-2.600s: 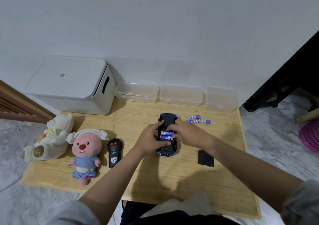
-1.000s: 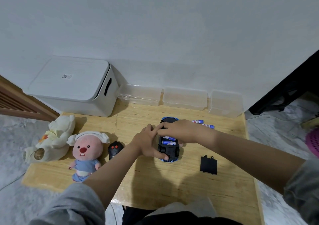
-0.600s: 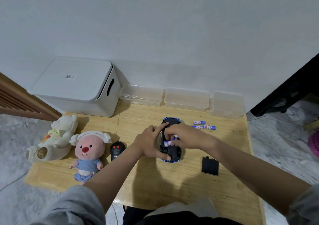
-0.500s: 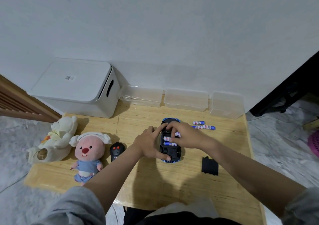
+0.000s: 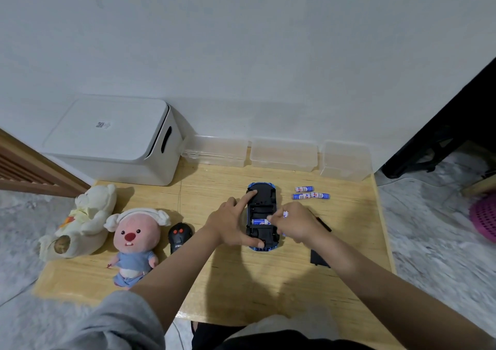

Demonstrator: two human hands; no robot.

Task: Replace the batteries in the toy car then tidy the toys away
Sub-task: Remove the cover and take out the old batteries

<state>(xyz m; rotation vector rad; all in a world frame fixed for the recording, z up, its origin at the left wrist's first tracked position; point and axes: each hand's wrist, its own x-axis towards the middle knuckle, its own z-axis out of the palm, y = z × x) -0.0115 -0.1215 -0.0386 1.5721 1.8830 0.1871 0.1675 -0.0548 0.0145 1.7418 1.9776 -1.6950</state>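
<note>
Lifting battery (image 5: 285, 213) from toy car (image 5: 261, 215), right hand (image 5: 294, 225) now clear.

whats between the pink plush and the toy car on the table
In the head view, the black remote control lies between the pink plush and the upturned toy car, and the left hand rests against the car.

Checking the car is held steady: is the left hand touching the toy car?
Touching. Head view: left hand forefinger and thumb rest on toy car.

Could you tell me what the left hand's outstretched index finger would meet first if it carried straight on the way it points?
The left hand would likely cross the upturned blue toy car, then meet the middle clear plastic box.
</note>
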